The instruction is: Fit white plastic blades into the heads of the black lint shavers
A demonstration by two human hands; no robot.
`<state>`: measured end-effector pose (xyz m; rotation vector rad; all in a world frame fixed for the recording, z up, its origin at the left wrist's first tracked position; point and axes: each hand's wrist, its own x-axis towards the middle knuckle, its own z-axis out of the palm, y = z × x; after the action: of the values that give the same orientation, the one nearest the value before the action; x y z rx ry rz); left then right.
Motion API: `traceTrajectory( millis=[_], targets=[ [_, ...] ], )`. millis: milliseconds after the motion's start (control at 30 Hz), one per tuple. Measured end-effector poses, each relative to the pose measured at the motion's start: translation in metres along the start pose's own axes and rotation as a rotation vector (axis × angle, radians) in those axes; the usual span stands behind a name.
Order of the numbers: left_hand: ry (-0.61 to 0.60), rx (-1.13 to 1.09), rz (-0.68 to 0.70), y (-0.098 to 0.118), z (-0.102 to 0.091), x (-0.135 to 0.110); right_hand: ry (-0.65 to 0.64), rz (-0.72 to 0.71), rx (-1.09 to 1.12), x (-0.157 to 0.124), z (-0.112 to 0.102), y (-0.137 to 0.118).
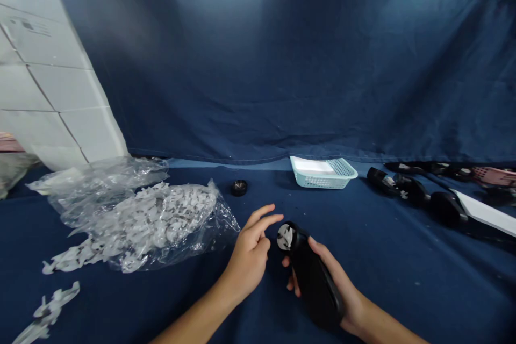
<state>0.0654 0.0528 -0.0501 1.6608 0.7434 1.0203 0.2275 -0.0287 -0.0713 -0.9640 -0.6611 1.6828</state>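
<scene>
My right hand (332, 274) is wrapped around the body of a black handheld device (316, 285). Its round head points up and toward my left hand, and a white piece (285, 237) shows in the head's opening. Just left of that head is my left hand (252, 247), with two fingers stretched out and the others bent. I see nothing held in it, and its fingertips stay a little apart from the device. A small round black part (239, 187) lies on the blue cloth beyond my left hand.
To the left, a clear plastic bag (161, 226) spills many small white plastic parts; loose ones (48, 312) lie nearer me. A light blue basket (324, 180) stands at the back. Several black devices (411, 189) and a white board (486, 212) lie right. A blue curtain (258, 70) hangs behind.
</scene>
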Motion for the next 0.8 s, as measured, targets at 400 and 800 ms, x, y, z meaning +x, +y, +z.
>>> traceTrajectory(
  millis=[400, 800],
  targets=[
    [-0.007, -0.056, -0.023, 0.010, -0.001, -0.003, 0.008, 0.013, -0.034, -0.002, -0.001, 0.002],
    [-0.064, 0.044, 0.089, 0.008, -0.002, -0.008, 0.010, 0.007, -0.024, -0.003, 0.001, 0.000]
  ],
)
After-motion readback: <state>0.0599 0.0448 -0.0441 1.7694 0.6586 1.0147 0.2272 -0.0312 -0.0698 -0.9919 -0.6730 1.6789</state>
